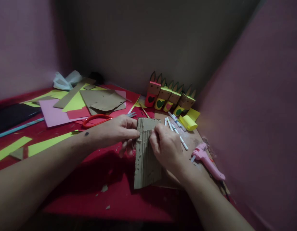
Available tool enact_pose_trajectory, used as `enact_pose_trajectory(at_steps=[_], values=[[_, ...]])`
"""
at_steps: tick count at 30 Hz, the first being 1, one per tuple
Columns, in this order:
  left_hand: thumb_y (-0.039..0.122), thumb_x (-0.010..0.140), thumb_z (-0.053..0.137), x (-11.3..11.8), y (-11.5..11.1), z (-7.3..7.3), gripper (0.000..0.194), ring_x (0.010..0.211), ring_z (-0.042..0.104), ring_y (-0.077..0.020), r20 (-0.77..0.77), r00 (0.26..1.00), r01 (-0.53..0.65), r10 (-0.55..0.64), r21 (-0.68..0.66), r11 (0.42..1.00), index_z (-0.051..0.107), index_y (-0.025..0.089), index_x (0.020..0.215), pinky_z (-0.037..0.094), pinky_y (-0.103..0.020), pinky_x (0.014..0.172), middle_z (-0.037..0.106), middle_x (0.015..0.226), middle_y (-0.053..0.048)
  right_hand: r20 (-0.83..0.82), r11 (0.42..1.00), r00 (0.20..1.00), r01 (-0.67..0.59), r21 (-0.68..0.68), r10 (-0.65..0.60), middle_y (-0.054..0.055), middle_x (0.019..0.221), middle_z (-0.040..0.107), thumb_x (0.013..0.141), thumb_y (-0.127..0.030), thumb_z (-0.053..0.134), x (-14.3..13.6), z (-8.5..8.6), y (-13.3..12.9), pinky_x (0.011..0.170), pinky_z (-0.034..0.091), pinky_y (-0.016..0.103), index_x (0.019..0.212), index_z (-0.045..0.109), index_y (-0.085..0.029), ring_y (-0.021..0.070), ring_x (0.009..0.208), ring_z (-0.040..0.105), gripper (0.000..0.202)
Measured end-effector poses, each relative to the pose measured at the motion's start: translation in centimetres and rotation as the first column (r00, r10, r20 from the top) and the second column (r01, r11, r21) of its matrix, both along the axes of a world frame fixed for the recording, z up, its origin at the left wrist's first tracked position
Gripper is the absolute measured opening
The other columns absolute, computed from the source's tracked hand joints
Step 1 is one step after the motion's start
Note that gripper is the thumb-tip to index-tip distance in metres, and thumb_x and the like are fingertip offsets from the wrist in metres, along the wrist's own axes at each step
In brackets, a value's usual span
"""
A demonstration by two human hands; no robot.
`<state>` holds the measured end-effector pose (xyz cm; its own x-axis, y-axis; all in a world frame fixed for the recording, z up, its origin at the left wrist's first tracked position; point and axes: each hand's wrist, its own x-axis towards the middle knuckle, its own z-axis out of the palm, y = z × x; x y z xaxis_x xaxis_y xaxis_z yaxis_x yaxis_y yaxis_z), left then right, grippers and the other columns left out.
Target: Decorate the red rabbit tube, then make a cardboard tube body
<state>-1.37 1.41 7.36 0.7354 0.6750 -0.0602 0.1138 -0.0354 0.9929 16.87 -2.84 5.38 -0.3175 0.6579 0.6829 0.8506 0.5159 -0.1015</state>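
Observation:
A piece of corrugated cardboard (148,170) is held upright over the table, its ridges bare down the middle where the top layer is torn. My left hand (125,131) grips its left edge, thumb in front and fingers behind. My right hand (166,144) is closed against the upper right of the same piece, fingertips pressed on the torn layer; what exactly they pinch is hidden. Red-handled scissors (97,119) lie just beyond my left wrist. Small paper scraps (104,188) are scattered on the red cloth near me.
Several decorated cardboard figures with pointed ears (160,98) stand at the back. Markers (179,136), a yellow paper roll (188,123) and a pink glue gun (208,160) lie at right. Coloured paper (54,112) and cardboard sheets (105,99) cover the left; a dark flat object (15,117) lies beyond.

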Motion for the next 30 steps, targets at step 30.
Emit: enact_pose_trajectory(at_steps=[30], values=[[0.015, 0.072, 0.059, -0.5, 0.3, 0.2, 0.008, 0.034, 0.058, -0.0133, -0.009, 0.997, -0.078, 0.078, -0.007, 0.997, 0.063, 0.013, 0.065, 0.045, -0.017, 0.031, 0.065, 0.047, -0.004, -0.026, 0.976, 0.979, 0.202, 0.087, -0.2, 0.003, 0.06, 0.054, 0.083, -0.021, 0.041, 3.9, 0.8, 1.3, 0.053, 0.03, 0.028, 0.067, 0.047, -0.021, 0.0145, 0.053, 0.042, 0.017]])
